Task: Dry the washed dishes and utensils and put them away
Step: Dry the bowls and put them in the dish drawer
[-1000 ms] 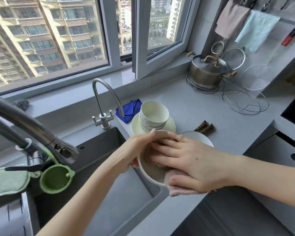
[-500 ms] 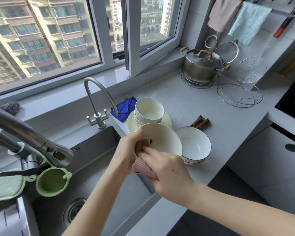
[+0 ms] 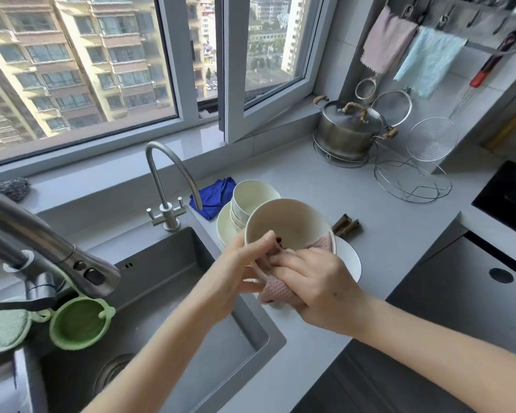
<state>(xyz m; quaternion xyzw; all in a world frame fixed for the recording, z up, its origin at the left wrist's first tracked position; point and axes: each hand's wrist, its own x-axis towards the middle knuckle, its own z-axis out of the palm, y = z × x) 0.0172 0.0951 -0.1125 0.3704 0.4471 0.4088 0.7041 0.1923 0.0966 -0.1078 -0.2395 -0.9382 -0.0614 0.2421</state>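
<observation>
I hold a cream bowl (image 3: pixel 286 223) tilted up over the counter's edge beside the sink. My left hand (image 3: pixel 236 272) grips its near rim, thumb inside. My right hand (image 3: pixel 316 284) grips a pink cloth (image 3: pixel 276 290) wrapped over the bowl's lower rim and outside. Behind it stand stacked small cream bowls (image 3: pixel 251 198) on a plate (image 3: pixel 224 228). A white bowl (image 3: pixel 350 259) sits on the counter, partly hidden by the held bowl. Brown chopstick ends (image 3: pixel 346 226) lie beyond it.
The grey sink (image 3: pixel 173 293) lies at left with two faucets (image 3: pixel 161 180) and a green strainer (image 3: pixel 78 323). A blue cloth (image 3: pixel 213 196) lies by the wall. A steel pot (image 3: pixel 350 129), wire racks (image 3: pixel 411 180) and hanging towels (image 3: pixel 408 52) stand at the back right.
The bowl has turned so its opening faces up and towards me. My right hand with the cloth moved from inside the bowl to its lower rim and outside.
</observation>
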